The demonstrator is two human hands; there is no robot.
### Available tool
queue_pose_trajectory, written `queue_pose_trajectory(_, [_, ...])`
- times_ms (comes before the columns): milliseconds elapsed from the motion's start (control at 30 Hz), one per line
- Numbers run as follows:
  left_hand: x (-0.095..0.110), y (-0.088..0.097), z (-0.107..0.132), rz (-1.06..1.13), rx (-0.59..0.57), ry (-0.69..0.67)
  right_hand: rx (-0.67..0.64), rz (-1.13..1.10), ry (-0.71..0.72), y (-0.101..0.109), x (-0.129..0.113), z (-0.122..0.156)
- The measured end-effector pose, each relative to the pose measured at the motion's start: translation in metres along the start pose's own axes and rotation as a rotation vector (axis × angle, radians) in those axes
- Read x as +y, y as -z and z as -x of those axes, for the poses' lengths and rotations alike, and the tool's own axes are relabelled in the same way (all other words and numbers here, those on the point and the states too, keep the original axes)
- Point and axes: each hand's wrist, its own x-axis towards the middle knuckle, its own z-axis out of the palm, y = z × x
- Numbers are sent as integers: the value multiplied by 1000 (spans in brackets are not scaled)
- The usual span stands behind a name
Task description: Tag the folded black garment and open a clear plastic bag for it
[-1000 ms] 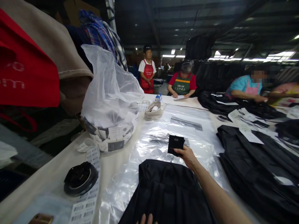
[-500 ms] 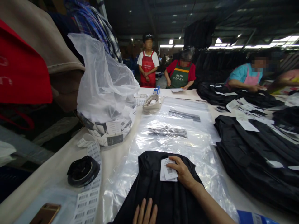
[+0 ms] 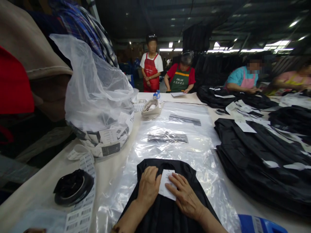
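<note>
A long, pale table holds lots of things. Shiny clear plastic sheets lie flat down the middle, and a black cloth thing rests on them. To the left stands a big see-through bag with paper tags inside. Near it, a long strip of stickers curls at its far end, with a round black roll partly over it. Farther back sit a small beige pouch and a little blue thing. A black cloth pile fills much of the right side. A bigger blue thing shows at the bottom edge.
</note>
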Motion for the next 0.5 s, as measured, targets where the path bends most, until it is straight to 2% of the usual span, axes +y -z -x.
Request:
queue_pose_trajectory(100, [13, -20, -44, -57, -198, 62, 27, 19, 38, -7, 2, 5])
queue_pose_trajectory(200, [20, -35, -68, -93, -346, 97, 8, 44, 70, -8, 1, 8])
queue_pose_trajectory(300, [21, -46, -77, -97, -421, 58, -29, 37, 83, -2, -6, 8])
queue_pose_trajectory(367, [21, -55, -79, -105, -473, 32, -3, 54, 80, -1, -9, 7])
queue_pose_trajectory(433, [21, -63, -78, -119, -494, 30, 82, 105, 92, -4, -8, 6])
queue_pose_trajectory(500, [21, -70, -76, -131, -484, 37, 229, 194, 132, -16, -3, 5])
